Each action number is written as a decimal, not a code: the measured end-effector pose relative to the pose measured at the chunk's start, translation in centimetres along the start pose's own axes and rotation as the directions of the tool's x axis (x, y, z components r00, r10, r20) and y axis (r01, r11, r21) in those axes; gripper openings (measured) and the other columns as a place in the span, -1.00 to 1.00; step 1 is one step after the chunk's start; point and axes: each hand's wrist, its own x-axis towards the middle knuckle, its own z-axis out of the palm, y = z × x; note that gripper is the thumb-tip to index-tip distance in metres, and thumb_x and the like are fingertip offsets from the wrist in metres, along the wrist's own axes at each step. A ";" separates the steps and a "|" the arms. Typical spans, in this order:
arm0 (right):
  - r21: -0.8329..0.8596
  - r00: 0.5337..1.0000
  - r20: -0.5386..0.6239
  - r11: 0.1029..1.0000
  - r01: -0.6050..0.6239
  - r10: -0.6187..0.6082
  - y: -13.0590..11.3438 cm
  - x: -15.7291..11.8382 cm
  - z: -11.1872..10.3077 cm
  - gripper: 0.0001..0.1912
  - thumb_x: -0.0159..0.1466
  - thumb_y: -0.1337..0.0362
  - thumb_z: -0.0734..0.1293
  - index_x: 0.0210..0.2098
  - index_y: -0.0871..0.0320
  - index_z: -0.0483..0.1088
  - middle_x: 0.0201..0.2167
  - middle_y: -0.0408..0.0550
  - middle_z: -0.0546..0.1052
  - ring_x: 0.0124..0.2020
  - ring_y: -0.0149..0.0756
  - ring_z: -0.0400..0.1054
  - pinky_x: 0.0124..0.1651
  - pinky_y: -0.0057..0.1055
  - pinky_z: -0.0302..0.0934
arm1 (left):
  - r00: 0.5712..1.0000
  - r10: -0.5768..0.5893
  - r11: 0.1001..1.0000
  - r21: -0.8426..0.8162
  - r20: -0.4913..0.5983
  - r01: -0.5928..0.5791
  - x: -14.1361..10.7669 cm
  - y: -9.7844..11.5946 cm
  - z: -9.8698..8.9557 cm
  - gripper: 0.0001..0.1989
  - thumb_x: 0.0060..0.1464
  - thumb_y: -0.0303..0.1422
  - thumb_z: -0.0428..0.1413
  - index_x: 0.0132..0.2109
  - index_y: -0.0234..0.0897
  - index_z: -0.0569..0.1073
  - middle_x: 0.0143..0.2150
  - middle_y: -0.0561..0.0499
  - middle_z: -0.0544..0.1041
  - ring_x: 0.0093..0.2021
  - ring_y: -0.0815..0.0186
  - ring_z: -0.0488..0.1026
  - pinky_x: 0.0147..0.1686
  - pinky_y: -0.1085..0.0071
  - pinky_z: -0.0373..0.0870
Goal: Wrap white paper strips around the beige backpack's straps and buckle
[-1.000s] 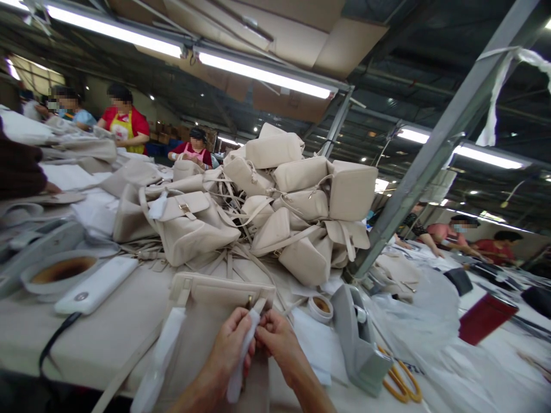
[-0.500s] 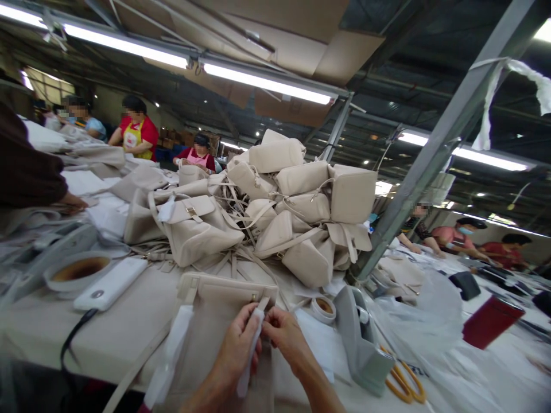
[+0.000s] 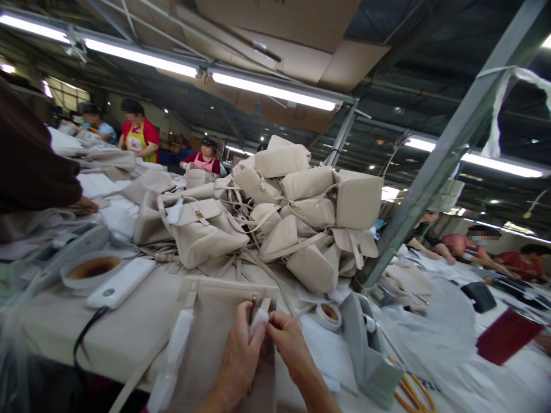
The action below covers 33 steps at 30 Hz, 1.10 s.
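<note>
A beige handbag (image 3: 210, 330) lies in front of me, its near part hidden by my forearms. On its right side, my left hand (image 3: 241, 347) is closed around a strap wrapped in a white padded sleeve (image 3: 259, 318). My right hand (image 3: 287, 338) pinches at the right edge of that sleeve, fingertips pressed together; what exactly lies between them is too small to make out. A second white sleeve (image 3: 175, 347) covers the strap on the bag's left side, untouched by either hand.
Behind the bag rises a heap of beige handbags (image 3: 310, 212). To the right stand a grey tape dispenser (image 3: 370, 355) and orange-handled scissors (image 3: 415, 396). A white power bank (image 3: 123, 282) with a black cable lies left. A slanting metal post (image 3: 434, 160) and co-workers are beyond.
My left hand has shifted its hold up the sleeve, with the thumb now near the sleeve's upper end. My right hand stays pinched beside it. The view has shifted slightly.
</note>
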 end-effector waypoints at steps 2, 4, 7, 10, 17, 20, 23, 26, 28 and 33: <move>0.105 0.997 0.030 0.992 -0.075 0.072 -0.3 -0.3 0.3 -0.86 -0.01 0.21 0.33 -0.53 0.17 0.38 -0.73 -0.29 0.29 -0.65 -0.49 0.10 -0.54 -0.50 -0.08 | 1.000 0.001 1.000 0.009 -0.023 -0.001 0.0 -0.1 0.0 -0.40 0.04 -0.08 0.11 0.15 -0.29 0.24 -0.49 0.04 0.51 -0.52 0.24 0.47 -0.51 0.45 0.31; 0.227 0.988 0.095 0.963 -0.143 0.125 -0.5 -0.5 0.6 -0.85 -0.03 0.25 0.33 -0.45 0.17 0.39 -0.74 -0.33 0.26 -0.69 -0.53 0.07 -0.60 -0.54 -0.17 | 0.999 0.005 1.000 -0.006 -0.036 -0.005 0.1 -0.3 0.0 -0.41 0.03 -0.07 0.12 0.12 -0.28 0.25 -0.48 0.04 0.51 -0.54 0.26 0.46 -0.55 0.46 0.29; 0.377 0.961 0.216 0.893 -0.245 0.172 -0.5 -0.3 0.8 -0.74 -0.07 0.31 0.33 -0.34 0.21 0.43 -0.72 -0.33 0.28 -0.74 -0.61 -0.04 -0.66 -0.56 -0.35 | 0.998 0.027 0.998 -0.052 -0.055 -0.030 0.3 -0.9 -0.1 -0.45 0.00 -0.06 0.15 0.06 -0.27 0.27 -0.44 0.03 0.53 -0.57 0.29 0.46 -0.60 0.48 0.27; 0.474 0.925 0.339 0.818 -0.325 0.172 -0.1 0.3 0.5 -0.63 -0.13 0.40 0.30 -0.27 0.25 0.46 -0.63 -0.26 0.39 -0.76 -0.68 -0.16 -0.69 -0.58 -0.41 | 0.997 0.042 0.999 0.003 -0.057 -0.042 0.7 -1.3 -0.2 -0.49 0.00 -0.08 0.16 0.00 -0.26 0.23 -0.40 0.02 0.55 -0.64 0.35 0.42 -0.67 0.50 0.25; 0.655 0.859 0.511 0.659 -0.370 -0.025 1.4 1.3 -0.3 -0.57 -0.09 0.25 0.52 -0.21 0.21 0.47 -0.48 -0.24 0.43 -0.74 -0.73 -0.17 -0.75 -0.66 -0.32 | 0.992 -0.039 0.998 -0.035 0.124 0.043 1.4 -1.3 -0.3 -0.44 -0.02 0.03 0.13 -0.05 -0.23 0.14 -0.62 0.18 0.42 -0.80 0.42 0.25 -0.83 0.56 0.10; 0.700 0.851 0.514 0.626 -0.343 -0.109 2.0 1.6 0.1 -0.42 -0.05 -0.04 0.54 -0.14 0.14 0.45 -0.44 -0.26 0.44 -0.75 -0.73 -0.19 -0.76 -0.65 -0.25 | 0.969 -0.073 0.985 -0.137 0.236 0.108 1.6 -1.4 -0.5 -0.36 -0.10 0.10 0.16 -0.07 -0.21 0.12 -0.67 0.21 0.40 -0.82 0.44 0.21 -0.84 0.58 0.09; 0.694 0.848 0.518 0.634 -0.342 -0.110 2.8 2.1 0.7 -0.34 -0.05 -0.24 0.46 -0.19 0.14 0.44 -0.52 -0.31 0.39 -0.77 -0.73 -0.25 -0.78 -0.65 -0.30 | 0.952 -0.129 0.973 -0.149 0.276 0.175 1.9 -1.3 -0.9 -0.32 -0.20 0.07 0.24 -0.10 -0.19 0.11 -0.68 0.22 0.41 -0.83 0.45 0.18 -0.84 0.58 0.11; 0.684 0.877 0.472 0.663 -0.305 -0.083 3.4 2.4 1.1 -0.39 -0.04 -0.23 0.46 -0.25 0.13 0.42 -0.65 -0.37 0.29 -0.79 -0.69 -0.20 -0.78 -0.64 -0.26 | 0.945 -0.162 0.971 -0.123 0.284 0.203 2.0 -1.0 -1.2 -0.33 -0.22 -0.01 0.28 -0.08 -0.20 0.14 -0.67 0.23 0.41 -0.82 0.46 0.19 -0.83 0.58 0.13; 0.663 0.893 0.450 0.682 -0.310 -0.030 3.4 2.3 1.2 -0.38 -0.03 -0.26 0.44 -0.26 0.15 0.43 -0.69 -0.36 0.28 -0.80 -0.68 -0.20 -0.78 -0.64 -0.30 | 0.951 -0.155 0.975 -0.115 0.269 0.192 2.0 -0.9 -1.2 -0.35 -0.18 -0.02 0.26 -0.05 -0.21 0.16 -0.67 0.24 0.40 -0.82 0.46 0.19 -0.83 0.58 0.12; 0.655 0.935 0.350 0.700 -0.284 0.051 1.7 1.0 1.1 -0.21 -0.05 -0.34 0.38 -0.13 0.22 0.44 -0.40 -0.06 0.56 -0.76 -0.74 -0.20 -0.74 -0.65 -0.36 | 0.984 -0.101 0.988 -0.100 0.147 0.116 1.4 -0.7 -0.5 -0.46 -0.09 -0.07 0.22 -0.09 -0.24 0.19 -0.64 0.19 0.42 -0.78 0.45 0.24 -0.81 0.58 0.13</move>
